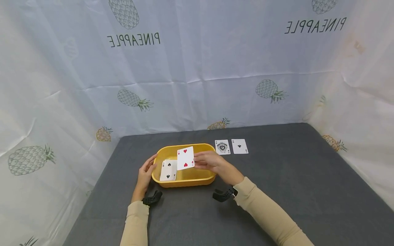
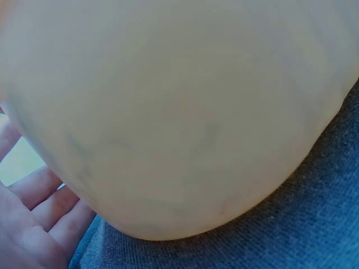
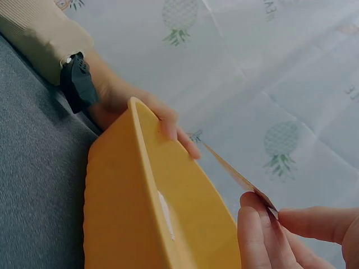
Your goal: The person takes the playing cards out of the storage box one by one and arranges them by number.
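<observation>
In the head view a yellow plastic basin (image 1: 187,183) stands on the dark tabletop. My left hand (image 1: 145,173) grips its left end by the rim; the right wrist view shows fingers (image 3: 170,128) over that rim. Inside the basin, at the left, lies a pile of playing cards with the two of spades (image 1: 168,170) on top. My right hand (image 1: 213,163) pinches the two of hearts (image 1: 185,158) above the basin, face up in the head view. Seen edge-on in the right wrist view, this card (image 3: 235,175) sits between thumb and fingers. The basin wall (image 2: 179,123) fills the left wrist view.
Behind the basin's right end, an ace with an ornate black emblem (image 1: 222,147) and an ace of clubs (image 1: 239,146) lie face up side by side. A white pineapple-print curtain (image 1: 197,99) hangs along the back and sides of the dark tabletop (image 1: 277,171).
</observation>
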Demonstrator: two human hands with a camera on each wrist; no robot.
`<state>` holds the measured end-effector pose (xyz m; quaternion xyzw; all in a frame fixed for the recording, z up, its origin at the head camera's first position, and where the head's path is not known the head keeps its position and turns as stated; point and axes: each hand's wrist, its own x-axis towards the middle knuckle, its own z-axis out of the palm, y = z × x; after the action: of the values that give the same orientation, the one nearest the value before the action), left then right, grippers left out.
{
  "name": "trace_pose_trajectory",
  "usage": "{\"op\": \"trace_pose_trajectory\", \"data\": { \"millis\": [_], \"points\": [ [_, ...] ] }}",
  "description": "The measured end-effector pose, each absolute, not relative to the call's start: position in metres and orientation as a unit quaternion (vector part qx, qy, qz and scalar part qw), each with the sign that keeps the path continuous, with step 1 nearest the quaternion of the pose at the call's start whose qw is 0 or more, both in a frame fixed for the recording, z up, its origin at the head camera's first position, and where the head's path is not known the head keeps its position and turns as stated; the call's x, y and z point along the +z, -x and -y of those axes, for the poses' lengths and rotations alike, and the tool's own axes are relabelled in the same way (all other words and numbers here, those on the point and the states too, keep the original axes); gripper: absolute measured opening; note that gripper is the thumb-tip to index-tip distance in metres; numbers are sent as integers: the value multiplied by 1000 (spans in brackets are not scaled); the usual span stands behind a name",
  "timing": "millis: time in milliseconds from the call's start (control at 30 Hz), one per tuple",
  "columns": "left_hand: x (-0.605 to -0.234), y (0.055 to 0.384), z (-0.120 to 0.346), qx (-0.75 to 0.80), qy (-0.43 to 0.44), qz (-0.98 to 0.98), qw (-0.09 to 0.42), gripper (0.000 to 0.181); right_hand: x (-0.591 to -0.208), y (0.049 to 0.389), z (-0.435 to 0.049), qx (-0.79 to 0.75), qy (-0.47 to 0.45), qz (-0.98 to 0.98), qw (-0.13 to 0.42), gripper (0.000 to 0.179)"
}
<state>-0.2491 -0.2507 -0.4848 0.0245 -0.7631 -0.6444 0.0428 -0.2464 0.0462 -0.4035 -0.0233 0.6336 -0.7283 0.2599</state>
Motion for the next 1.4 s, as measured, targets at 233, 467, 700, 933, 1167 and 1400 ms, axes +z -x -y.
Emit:
{"op": "trace_pose_trajectory", "data": {
  "millis": [233,467,700,933,1167,1400],
  "points": [
    [-469,240,246,-647,-31,761,32,44,-399,255,-60,-717,-33,-652,245,44],
    [-487,250,251,-642,-28,764,45,42,-393,254,-91,-729,-37,-641,238,47],
    [-490,250,251,-641,-26,766,51,42,-390,249,-124,-715,-32,-662,224,49],
    [-490,250,252,-640,-23,766,51,43,-399,255,-146,-724,-46,-657,208,56],
    [-489,250,252,-639,-23,768,50,43,-407,248,-170,-716,-61,-664,207,59],
    [-488,251,251,-639,-25,767,51,42,-427,248,-186,-725,-57,-655,206,59]
  ]
}}
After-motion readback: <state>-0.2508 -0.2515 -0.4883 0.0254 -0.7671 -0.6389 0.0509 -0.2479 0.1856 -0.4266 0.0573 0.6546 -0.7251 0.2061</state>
